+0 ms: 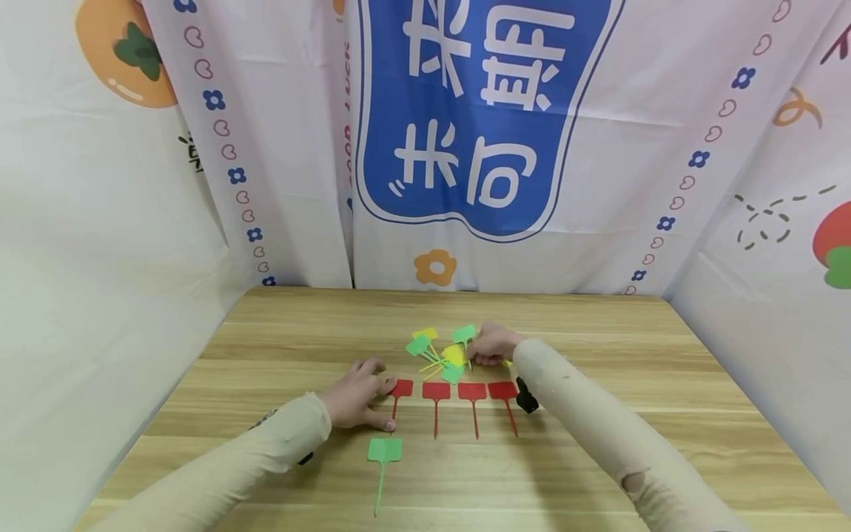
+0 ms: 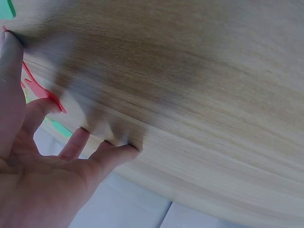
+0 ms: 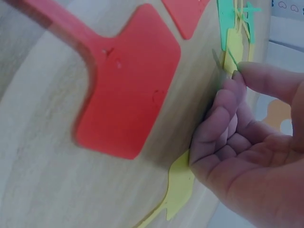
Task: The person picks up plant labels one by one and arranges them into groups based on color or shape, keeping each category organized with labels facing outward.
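my right hand (image 1: 493, 345) pinches a green tag (image 1: 464, 334) by its stem, thumb and fingertips together, its head at ten o'clock; my left hand (image 1: 355, 392), fingers spread, touches the leftmost red tag (image 1: 402, 388) at three o'clock.

cropped red tag (image 3: 130, 90), cropped blue emblem (image 1: 473, 122)

Left forearm (image 1: 226, 454) and right forearm (image 1: 598, 414) reach forward.
Left grip (image 1: 354, 395) lies low, fingers spread, thumb apart; right grip (image 1: 493, 345), farther forward, pinches at the fingertips, its remaining fingers curled inward.
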Available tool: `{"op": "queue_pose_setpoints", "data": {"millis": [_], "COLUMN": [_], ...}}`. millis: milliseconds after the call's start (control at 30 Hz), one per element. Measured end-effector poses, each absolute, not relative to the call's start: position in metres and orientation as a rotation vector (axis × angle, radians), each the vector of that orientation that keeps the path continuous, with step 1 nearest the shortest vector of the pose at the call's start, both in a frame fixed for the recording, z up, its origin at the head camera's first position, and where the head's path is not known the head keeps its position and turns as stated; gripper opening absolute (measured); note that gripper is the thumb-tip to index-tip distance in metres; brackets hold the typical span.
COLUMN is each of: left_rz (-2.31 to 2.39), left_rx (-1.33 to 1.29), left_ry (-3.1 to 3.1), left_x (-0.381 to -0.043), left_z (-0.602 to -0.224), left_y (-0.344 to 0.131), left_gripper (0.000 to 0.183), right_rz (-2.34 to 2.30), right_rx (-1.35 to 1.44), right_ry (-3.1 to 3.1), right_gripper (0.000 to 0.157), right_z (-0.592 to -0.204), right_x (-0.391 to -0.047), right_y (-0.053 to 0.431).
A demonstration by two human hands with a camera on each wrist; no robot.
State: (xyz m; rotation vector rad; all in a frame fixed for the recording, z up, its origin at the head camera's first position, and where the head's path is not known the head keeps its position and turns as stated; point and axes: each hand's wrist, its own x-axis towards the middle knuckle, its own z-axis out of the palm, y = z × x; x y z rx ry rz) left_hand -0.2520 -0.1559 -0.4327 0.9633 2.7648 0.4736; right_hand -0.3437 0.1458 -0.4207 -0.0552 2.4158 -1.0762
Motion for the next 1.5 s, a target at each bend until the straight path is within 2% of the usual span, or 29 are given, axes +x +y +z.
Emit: {"op": "queue_pose_setpoints", "data": {"millis": [767, 1500], "left_rz": [0.456, 0.465], "left_rx": [0.953, 0.935], "left_ry": [2.753, 2.759], "left_x": [-0.254, -0.249], "left_z": [-0.428, -0.428], "left_y": [-0.154, -0.155], "left_gripper": [0.079, 0.079], "right_rz": [-1.464, -1.632], "right_rx": [0.083, -0.05], "right_ry": [2.214, 2.165], "right_gripper": [0.013, 0.018], "right_z": [-0.426, -0.417], "right_x": [-0.347, -0.335], "right_y": [0.162, 0.17]}}
